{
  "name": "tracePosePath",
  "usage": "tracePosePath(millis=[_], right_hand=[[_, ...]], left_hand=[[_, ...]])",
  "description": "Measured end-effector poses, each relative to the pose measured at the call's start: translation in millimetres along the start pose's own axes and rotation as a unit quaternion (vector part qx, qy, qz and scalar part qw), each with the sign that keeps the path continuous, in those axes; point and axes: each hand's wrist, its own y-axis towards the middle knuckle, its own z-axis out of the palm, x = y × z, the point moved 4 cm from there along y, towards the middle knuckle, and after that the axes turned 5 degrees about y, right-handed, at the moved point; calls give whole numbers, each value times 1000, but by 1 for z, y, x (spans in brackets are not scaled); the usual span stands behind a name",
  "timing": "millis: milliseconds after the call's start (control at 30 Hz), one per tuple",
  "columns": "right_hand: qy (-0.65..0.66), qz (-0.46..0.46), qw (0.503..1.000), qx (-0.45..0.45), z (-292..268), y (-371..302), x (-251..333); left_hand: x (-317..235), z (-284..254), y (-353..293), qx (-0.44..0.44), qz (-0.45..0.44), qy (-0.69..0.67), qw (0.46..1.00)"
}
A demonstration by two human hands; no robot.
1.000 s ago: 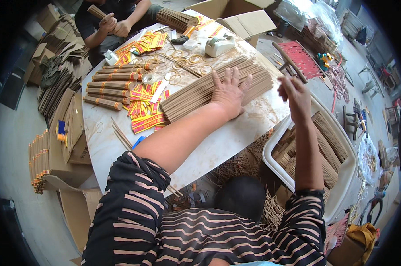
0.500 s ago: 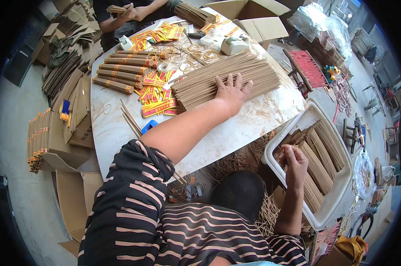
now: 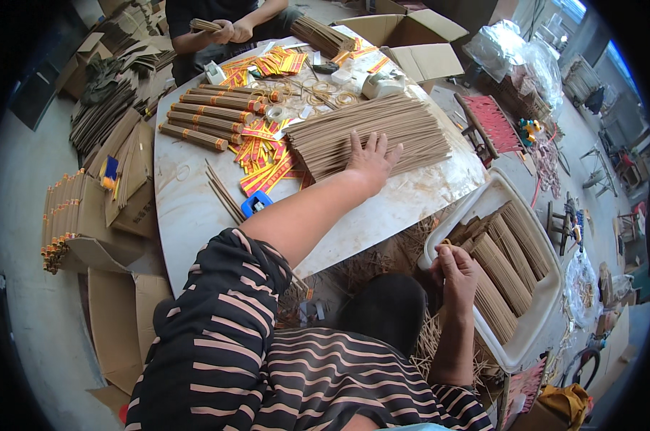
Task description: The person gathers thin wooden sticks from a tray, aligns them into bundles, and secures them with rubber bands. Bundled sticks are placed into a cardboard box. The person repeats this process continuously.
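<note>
Head view: round pale table (image 3: 196,208).
Left hand (image 3: 372,161): fingers spread flat on thin brown sticks (image 3: 354,133).
Right hand (image 3: 454,273): fingers curled, gripping sticks at white tub (image 3: 533,327).
Around: red-yellow labels (image 3: 264,154).

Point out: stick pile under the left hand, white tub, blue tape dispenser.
stick pile (image 3: 354,133), head view, middle of the loose pile on the table
white tub (image 3: 532,336), head view, near rim, bare plastic
blue tape dispenser (image 3: 256,204), head view, its blue body

My counter (image 3: 196,208) carries a pile of sticks (image 3: 368,133), rolled bundles (image 3: 210,118), red-yellow labels (image 3: 264,154), tape rolls (image 3: 275,113) and a blue cutter (image 3: 255,205).
</note>
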Motion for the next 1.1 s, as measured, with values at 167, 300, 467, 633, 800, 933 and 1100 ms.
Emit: tracePosePath(millis=[167,300,467,633,800,933,1100], right_hand=[[8,-3,1000,-19,19,-7,11],[-13,-32,999,1,35,12,14],[-45,-55,996,-47,56,60,-18],[-213,-102,962,-137,40,105,-66],[-315,-93,939,-107,44,100,-46],[-241,-98,965,-35,55,117,-44],[-210,-81,974,-4,67,140,-44]], left_hand=[[-4,-4,-18,8,55,-50,997],[-6,-22,-29,34,80,-15,996],[0,-3,-45,79,59,-23,995],[-5,-1,-47,35,57,-53,996],[-20,4,-50,-1,92,-83,992],[-32,17,-46,-10,91,-87,992],[-16,32,-31,-43,52,-51,996]])
